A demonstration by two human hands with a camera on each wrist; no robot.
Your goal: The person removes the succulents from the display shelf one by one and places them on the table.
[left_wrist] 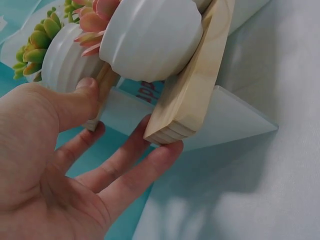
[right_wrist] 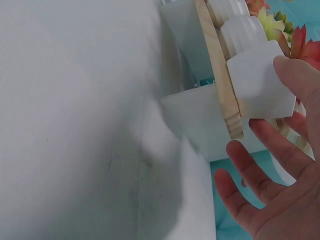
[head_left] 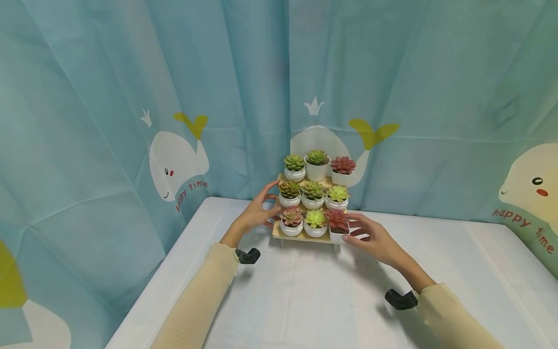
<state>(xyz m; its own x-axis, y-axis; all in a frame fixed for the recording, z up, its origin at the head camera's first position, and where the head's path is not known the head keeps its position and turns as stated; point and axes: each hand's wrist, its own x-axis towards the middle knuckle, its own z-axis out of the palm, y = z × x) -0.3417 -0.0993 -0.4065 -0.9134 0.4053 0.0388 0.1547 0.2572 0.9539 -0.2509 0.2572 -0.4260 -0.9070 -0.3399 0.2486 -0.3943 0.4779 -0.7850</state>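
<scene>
A three-tier wooden plant stand with translucent side supports holds several small potted succulents, such as a pink one and a yellow-green one on the lowest tier. At the stand's left end, my left hand has its thumb on the middle board and fingertips against the end of the lower board. My right hand pinches the square white pot of a red succulent at the lowest tier's right end. The pot stands on the board, its thumb-side face partly covered.
A white cloth covers the table. Behind the stand hangs a blue curtain printed with whales. Black wrist-worn pieces show at both sleeves.
</scene>
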